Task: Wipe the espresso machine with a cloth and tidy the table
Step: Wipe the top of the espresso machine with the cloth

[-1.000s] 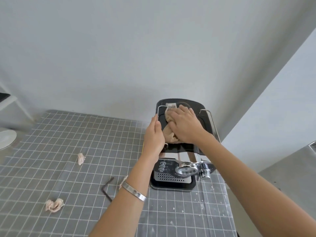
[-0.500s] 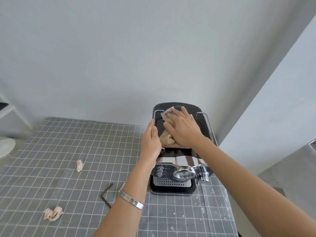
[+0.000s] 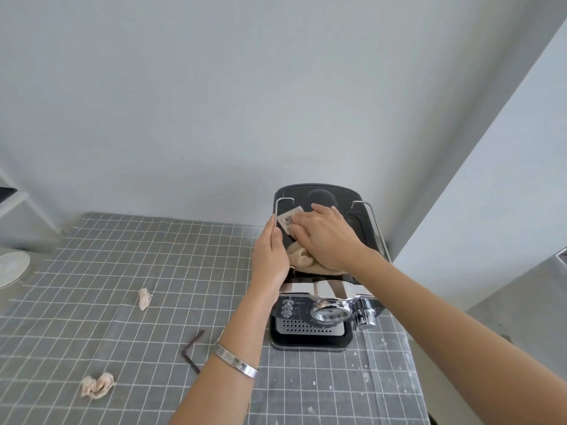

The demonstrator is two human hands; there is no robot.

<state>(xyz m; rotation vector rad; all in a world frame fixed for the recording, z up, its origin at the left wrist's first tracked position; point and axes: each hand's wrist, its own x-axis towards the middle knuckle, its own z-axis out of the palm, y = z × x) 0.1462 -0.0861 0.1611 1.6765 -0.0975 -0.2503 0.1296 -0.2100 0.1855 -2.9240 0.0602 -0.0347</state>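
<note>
Since a second ago the right hand (image 3: 326, 236) has slid the cloth (image 3: 302, 259) toward the upper left of the machine (image 3: 319, 302) top, so the white tag end now pokes out by the left rail. That hand is flat, fingers together, pressing the cloth down. Left hand (image 3: 270, 256) is wrapped loosely around the machine's left edge at centre frame, thumb up near the rail, steadying it.

Machine sits at the right end of the tabletop (image 3: 122, 271), against the wall. Looks heavy and rigid, so it probably won't scoot much, but the chrome front is likely slick; bracing the side like this seems smart. Cloth is soft and floppy, so a palm-down press works best.

Still to tidy at lower left: two tissue wads (image 3: 97, 384) (image 3: 144, 298) and a hex key (image 3: 192, 351).
</note>
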